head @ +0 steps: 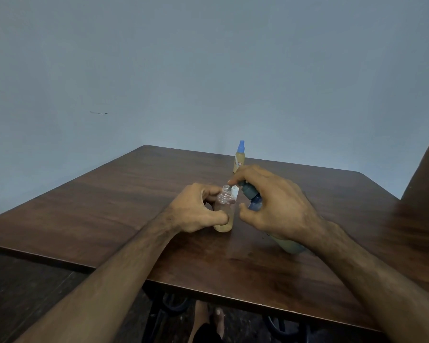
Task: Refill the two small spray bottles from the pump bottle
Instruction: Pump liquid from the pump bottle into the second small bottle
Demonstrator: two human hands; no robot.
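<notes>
Clear plastic uncapped spray bottle (pixel 224 211), tan liquid low inside, gripped by left hand (pixel 196 210); right hand (pixel 275 206) beside it clasps tilted blue-collared pump bottle (pixel 254 198).

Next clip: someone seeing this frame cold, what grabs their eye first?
Mid-table, the left hand grips an uncapped small bottle standing upright with a little yellowish liquid at its bottom. Beside it, the right hand holds the tilted pump bottle, its nozzle at the open neck. Behind them, near the far edge of the dark wooden table, stands a second small bottle, blue-capped and looking full.
</notes>
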